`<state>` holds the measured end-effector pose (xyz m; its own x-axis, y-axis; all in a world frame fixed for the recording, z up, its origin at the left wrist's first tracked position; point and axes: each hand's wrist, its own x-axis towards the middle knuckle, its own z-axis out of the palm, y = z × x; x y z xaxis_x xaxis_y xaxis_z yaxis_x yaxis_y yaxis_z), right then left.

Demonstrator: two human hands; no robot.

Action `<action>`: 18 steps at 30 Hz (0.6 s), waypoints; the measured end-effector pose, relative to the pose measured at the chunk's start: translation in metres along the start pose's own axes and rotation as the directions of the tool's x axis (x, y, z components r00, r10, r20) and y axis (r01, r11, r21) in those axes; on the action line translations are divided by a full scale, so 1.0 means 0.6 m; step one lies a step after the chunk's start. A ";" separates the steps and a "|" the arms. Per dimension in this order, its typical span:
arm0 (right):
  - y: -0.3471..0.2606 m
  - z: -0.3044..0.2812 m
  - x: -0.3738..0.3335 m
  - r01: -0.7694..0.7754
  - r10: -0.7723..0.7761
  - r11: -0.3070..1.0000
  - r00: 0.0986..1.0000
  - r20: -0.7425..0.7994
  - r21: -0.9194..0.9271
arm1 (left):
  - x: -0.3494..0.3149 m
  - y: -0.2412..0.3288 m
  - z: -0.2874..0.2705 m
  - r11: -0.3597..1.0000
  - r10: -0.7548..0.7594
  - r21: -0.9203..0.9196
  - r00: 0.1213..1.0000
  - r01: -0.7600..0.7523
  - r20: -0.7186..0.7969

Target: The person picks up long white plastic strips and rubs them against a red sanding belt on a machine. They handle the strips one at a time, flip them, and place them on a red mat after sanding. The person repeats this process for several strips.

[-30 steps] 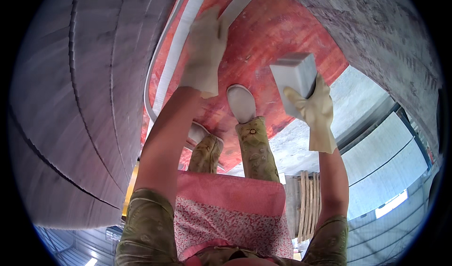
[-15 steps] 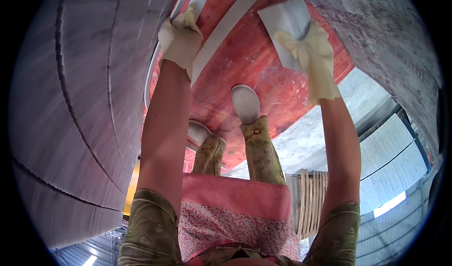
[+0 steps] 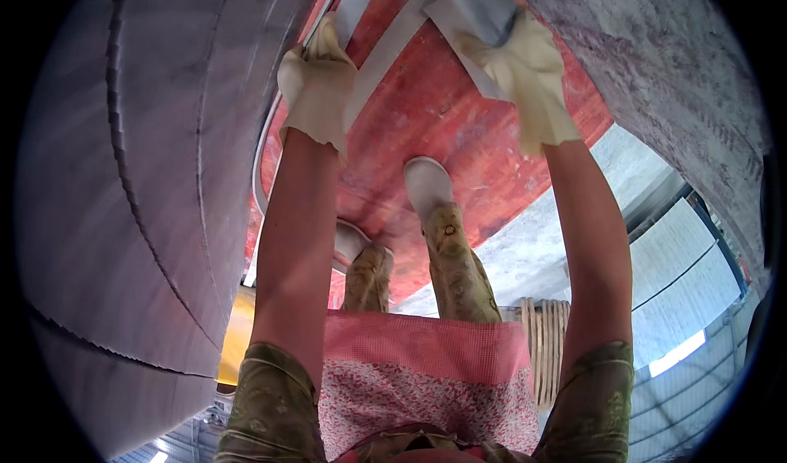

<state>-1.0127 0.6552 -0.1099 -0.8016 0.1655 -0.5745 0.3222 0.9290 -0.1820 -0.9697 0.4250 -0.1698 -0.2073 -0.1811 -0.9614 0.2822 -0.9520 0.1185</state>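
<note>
Up and leftward goes the pale grey-white rectangular block point(image 3: 471, 8): a half-second back it sat farther right, over bare red, and now its left corner overlaps the edge of a long, flat, pale grey band point(image 3: 379, 65) from our angle. Whether it's actually touching down, we can't tell. Our right hand point(image 3: 525, 65), in a loose cream rubber glove, has travelled with it, and that grip is closed around the block, thumb laid across one side and fingers over the other, a bit blurry.

Our left hand point(image 3: 316, 74), same kind of glove, has barely budged. Its fingers are curled near the thin pale rim point(image 3: 259, 176) along the left side of the scuffed red flat surface point(image 3: 389, 164) under our pale rounded shoes point(image 3: 428, 180). Honestly can't say if that grip is pinching anything, since the fingertips are hidden.

For the work in hand, we read it like this: the block is in beside the band instead of off to its right, and both hands are closer together, between the big grey ridged wall point(image 3: 156, 135) on our left and the mottled grey slab point(image 3: 656, 61) on our right.
</note>
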 end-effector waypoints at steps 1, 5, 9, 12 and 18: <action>0.002 -0.002 -0.006 -0.002 0.002 1.000 1.000 -0.028 -0.002 | -0.007 -0.001 -0.002 0.999 -0.026 -0.045 0.999 0.028 0.032; -0.014 -0.043 -0.008 0.086 -0.088 0.992 0.996 -0.021 -0.089 | -0.025 0.001 -0.010 0.968 -0.123 -0.211 0.988 0.139 0.089; -0.086 -0.069 0.007 0.315 -0.361 0.924 0.905 -0.224 -0.216 | -0.037 -0.005 -0.004 0.969 -0.138 -0.205 0.990 0.139 0.015; -0.111 -0.059 0.049 0.382 -0.419 0.907 0.854 -0.309 -0.175 | -0.060 -0.003 -0.001 0.951 -0.188 -0.246 0.982 0.189 0.027; -0.142 -0.001 0.123 0.405 -0.454 0.891 0.787 -0.417 -0.206 | -0.082 0.016 0.010 0.969 -0.173 -0.158 0.977 0.192 0.123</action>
<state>-1.0999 0.5887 -0.1363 -0.9874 -0.1540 -0.0370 -0.1415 0.9627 -0.2306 -0.9625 0.4232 -0.1198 -0.3669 -0.0422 -0.9293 0.3817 -0.9178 -0.1090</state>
